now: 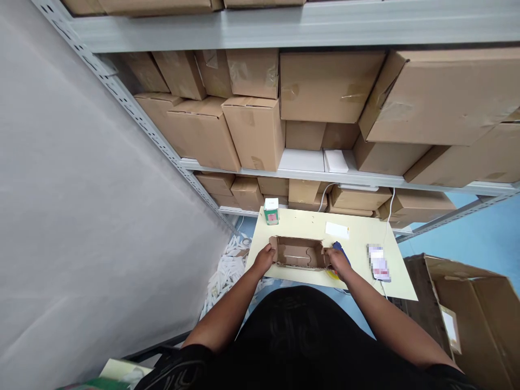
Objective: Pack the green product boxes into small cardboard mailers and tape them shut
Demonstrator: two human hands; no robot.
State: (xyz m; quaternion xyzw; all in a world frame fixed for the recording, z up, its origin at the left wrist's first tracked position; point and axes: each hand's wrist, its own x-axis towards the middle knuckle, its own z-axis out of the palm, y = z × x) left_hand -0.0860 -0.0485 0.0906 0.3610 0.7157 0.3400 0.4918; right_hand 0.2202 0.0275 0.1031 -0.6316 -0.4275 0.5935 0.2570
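Note:
A small open brown cardboard box lies on a pale yellow table in the head view. My left hand grips the box's left end, fingers curled over its wall. On the right end my right hand is closed in the same way. A blue and yellow object pokes out behind my right hand, mostly hidden.
A green and white small box stands at the table's far left. A white card and a phone with a white cable lie to the right. Metal shelves hold several cardboard boxes. White scraps litter the floor; an open carton sits right.

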